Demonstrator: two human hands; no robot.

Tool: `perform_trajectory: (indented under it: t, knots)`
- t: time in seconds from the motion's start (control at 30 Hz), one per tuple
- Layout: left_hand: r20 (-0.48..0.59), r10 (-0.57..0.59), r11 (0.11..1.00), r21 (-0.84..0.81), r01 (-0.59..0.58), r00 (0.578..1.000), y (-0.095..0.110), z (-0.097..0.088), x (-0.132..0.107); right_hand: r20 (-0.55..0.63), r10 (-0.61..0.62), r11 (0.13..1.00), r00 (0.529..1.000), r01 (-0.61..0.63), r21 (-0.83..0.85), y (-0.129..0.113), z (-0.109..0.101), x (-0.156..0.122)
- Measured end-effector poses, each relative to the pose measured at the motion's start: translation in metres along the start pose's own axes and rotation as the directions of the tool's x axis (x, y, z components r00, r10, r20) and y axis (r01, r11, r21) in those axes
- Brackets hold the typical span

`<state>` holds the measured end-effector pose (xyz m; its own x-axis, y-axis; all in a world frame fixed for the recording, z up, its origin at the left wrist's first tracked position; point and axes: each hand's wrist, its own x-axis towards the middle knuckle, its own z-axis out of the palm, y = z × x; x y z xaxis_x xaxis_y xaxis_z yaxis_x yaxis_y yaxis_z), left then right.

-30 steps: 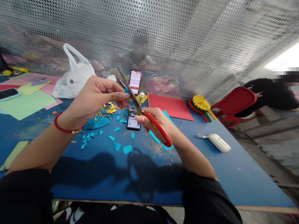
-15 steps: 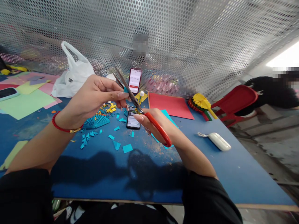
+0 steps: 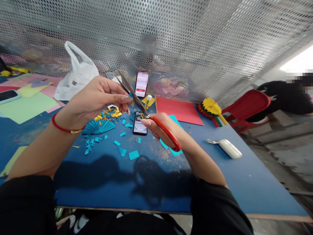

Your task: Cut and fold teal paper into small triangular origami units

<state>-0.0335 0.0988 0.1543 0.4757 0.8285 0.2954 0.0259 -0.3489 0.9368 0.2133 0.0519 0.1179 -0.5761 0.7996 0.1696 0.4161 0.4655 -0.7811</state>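
Observation:
My left hand (image 3: 105, 98) is closed, pinching a small piece of blue paper (image 3: 131, 95) between thumb and fingers. In my right hand (image 3: 158, 125) are scissors (image 3: 168, 132) with red handles, their slim metal blades pointing up and left. The blades lie right at the blue piece, slightly apart at the tips. Below the hands, small blue paper scraps (image 3: 133, 155) are scattered on the blue table (image 3: 220, 192). A pleated blue paper fan (image 3: 99, 126) lies under my left wrist. Part of a blue sheet (image 3: 174, 121) shows behind my right hand.
A phone (image 3: 140, 127) lies flat between the hands; another phone (image 3: 141, 84) leans upright behind a glue stick (image 3: 148, 101). Red paper (image 3: 178, 110), a folded paper rosette (image 3: 210, 109) and a white case (image 3: 230, 148) are rightward. A white plastic bag (image 3: 78, 78) stands left. A person sits far right.
My left hand has shifted slightly left and down with the blue piece. The scissors have stayed nearly in place, and the view has moved a little.

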Motion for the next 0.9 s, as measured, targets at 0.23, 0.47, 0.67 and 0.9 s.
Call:
perform_trajectory:
  t: [0.23,0.47,0.67,0.9]
  knots:
    - [0.040,-0.106,0.994,-0.012,0.106,0.994,-0.006,-0.006,0.005,-0.010,-0.020,0.996,1.000,0.019,-0.093,-0.001,-0.002,0.002]
    - [0.100,-0.140,0.989,-0.027,0.144,0.985,-0.014,-0.011,0.009,-0.013,-0.047,0.990,0.999,0.044,-0.134,0.000,-0.011,0.004]
    - [0.105,-0.185,0.983,0.023,0.184,0.977,-0.015,-0.012,0.013,-0.096,-0.052,0.995,0.994,0.043,-0.092,0.010,-0.010,0.009]
    - [0.042,-0.139,0.990,0.023,0.138,0.989,-0.005,-0.014,0.007,-0.249,-0.018,0.996,0.968,-0.003,-0.085,0.016,-0.021,0.008]
